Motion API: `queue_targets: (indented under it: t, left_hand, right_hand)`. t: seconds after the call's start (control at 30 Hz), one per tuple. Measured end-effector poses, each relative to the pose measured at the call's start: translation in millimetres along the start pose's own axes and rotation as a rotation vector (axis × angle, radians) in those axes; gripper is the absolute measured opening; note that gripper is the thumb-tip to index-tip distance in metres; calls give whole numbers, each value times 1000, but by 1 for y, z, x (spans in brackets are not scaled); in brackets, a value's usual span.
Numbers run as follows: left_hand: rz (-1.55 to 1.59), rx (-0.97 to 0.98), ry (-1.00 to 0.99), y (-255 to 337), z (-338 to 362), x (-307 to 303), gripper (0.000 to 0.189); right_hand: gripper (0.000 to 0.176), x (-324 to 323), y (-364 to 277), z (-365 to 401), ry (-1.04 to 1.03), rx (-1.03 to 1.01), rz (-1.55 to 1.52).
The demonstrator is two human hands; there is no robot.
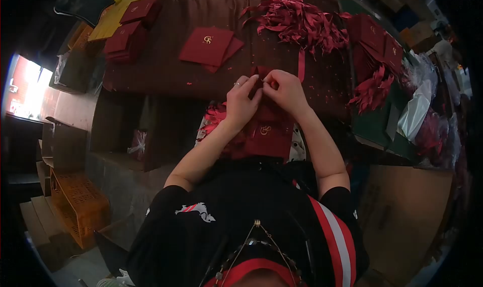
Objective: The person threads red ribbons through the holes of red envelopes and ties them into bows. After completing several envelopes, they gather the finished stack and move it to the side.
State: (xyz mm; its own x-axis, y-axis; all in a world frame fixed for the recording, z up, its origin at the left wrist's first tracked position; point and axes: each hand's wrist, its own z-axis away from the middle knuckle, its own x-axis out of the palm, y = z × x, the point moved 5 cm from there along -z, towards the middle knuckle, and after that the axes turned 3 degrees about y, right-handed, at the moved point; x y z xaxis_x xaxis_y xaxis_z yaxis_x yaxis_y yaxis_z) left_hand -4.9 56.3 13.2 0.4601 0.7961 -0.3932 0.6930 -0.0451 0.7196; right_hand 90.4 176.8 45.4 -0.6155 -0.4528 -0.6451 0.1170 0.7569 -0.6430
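My left hand (242, 99) and my right hand (286, 91) meet at the near edge of the table, fingertips almost touching. Both are closed in a pinch on a dark red piece (262, 71), flat and stiff-looking, whose kind I cannot make out; the fingers cover much of it. Below the hands, on my lap, lies a dark red square pouch or card (269, 138) with a gold monogram. Bright red ribbon strips (215, 117) lie beside it, under my left forearm.
On the dark red tablecloth (166, 80) lie monogrammed red squares (206, 45), a ribbon heap (302, 22) and tiny red scraps. Stacks of red squares stand left (126, 40) and right (370, 32). An orange crate (80, 201) and a cardboard box (402, 211) flank me.
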Motion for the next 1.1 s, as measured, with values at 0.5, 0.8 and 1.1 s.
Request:
queue_targets:
  t: [0.5,0.8,1.1]
  left_hand:
    - [177,-259,-109,-35,0,8,43]
    - [104,-142,-121,-28,5,8,43]
    - [206,-200,-324,-20,-13,-4,42]
  right_hand:
    - [15,15,21,4,35,84,-138]
    - [16,21,29,6,7,134,-110]
    - [16,15,24,7,146,-39,18]
